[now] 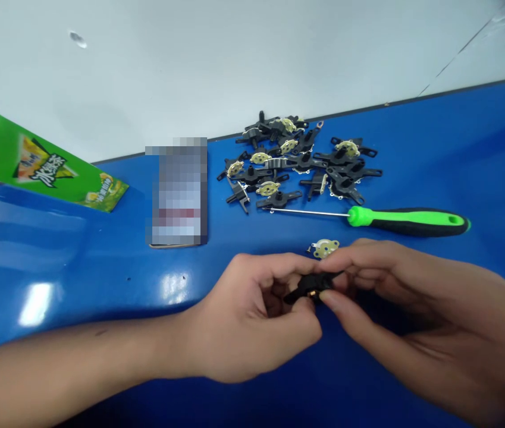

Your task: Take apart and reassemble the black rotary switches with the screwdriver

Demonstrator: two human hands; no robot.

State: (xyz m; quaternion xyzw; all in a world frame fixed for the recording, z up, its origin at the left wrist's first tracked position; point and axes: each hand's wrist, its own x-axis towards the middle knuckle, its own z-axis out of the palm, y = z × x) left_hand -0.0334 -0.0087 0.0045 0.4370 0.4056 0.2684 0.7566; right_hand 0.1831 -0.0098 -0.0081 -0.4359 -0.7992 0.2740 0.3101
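- Green carton point(33, 160) is sitting at 10 o'clock from the hands, well apart from them.
- Pixelated packet point(178, 193) is lying on the blue bench point(78, 285) at 11 o'clock; its print is unreadable.
- Left hand point(252, 315) is curling nearly shut, its thumb and fingertips pinching one side of the black part.
- Black part point(312, 286) is being held in mid-air between both hands, a small brass piece showing at its centre. A weak pinch could let it drop.
- Pile of black parts point(297, 160) is lying at 12 o'clock. Its thin metal tabs could snag on each other if disturbed.
- Loose disc point(323, 248) is resting just beyond the fingertips at 12 o'clock, where a careless knuckle could knock it.
- Screwdriver point(406, 221) is lying at 1 o'clock, its shaft tip almost touching the pile. Its handle could get bumped, swinging the shaft into the parts.
- Right hand point(404, 303) is closing its thumb and forefinger on the part's other side; an uneven squeeze could twist it.
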